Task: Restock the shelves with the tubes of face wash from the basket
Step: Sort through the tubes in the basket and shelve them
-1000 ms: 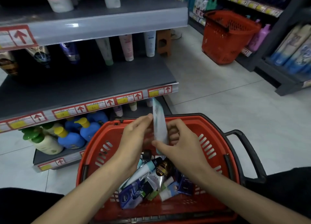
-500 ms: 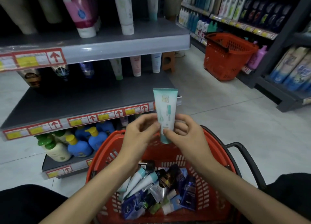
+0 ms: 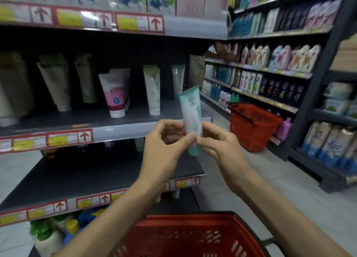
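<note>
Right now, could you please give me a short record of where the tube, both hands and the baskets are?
item held: teal tube, crimped end up, cap down, slightly tilted
left hand: pinches the tube's lower part
right hand: pinches the same part from the other side
placement: in the air in front of the middle shelf, not yet on it
shelf stock: pink tube and white-green tube, standing cap down
near basket: red, below the hands, contents out of view
far basket: red, on the aisle floor

shelf-edge labels (image 3: 155,23): red up arrows | tube (image 3: 192,117) print: unreadable
</note>
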Available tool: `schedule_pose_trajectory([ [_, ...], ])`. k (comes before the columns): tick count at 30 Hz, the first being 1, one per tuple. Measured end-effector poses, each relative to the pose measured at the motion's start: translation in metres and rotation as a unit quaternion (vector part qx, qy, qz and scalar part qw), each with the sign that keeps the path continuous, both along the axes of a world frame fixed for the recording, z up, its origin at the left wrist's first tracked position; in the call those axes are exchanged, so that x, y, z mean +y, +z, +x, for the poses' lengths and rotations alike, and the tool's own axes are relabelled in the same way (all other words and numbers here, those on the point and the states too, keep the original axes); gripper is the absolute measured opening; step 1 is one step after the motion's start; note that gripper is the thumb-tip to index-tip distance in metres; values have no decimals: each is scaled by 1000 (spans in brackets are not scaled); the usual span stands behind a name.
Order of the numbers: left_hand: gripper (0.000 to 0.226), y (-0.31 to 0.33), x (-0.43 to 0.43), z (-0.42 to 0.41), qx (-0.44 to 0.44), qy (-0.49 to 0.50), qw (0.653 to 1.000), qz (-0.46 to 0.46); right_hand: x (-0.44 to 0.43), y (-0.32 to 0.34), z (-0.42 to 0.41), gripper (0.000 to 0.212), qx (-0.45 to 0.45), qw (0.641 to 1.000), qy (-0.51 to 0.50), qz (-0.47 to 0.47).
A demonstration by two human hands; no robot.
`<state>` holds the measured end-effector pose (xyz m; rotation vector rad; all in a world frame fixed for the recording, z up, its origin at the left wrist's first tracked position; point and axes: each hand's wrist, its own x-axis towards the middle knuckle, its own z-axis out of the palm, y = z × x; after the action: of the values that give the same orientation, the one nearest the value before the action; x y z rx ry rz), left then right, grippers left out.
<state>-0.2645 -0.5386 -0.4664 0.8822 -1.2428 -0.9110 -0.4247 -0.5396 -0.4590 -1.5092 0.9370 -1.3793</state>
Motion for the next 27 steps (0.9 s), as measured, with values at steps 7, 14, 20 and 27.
schedule_pose_trajectory([
  [7, 24, 43, -71, -13, -28, 83, 996, -28, -84, 40, 0, 47, 38, 996, -46, -62],
  [14, 32, 41, -163, -50, -38, 143, 989, 1, -183, 35, 0, 45, 28, 994, -105, -21],
  [20, 41, 47, -246, -60, -70, 176, 977, 96, -266, 37, 0, 41, 110, 980, -164, -3],
  [27, 38, 50, -308, -54, -65, 190, 969, 143, -328, 40, 16, 23, 165, 969, -184, -20],
])
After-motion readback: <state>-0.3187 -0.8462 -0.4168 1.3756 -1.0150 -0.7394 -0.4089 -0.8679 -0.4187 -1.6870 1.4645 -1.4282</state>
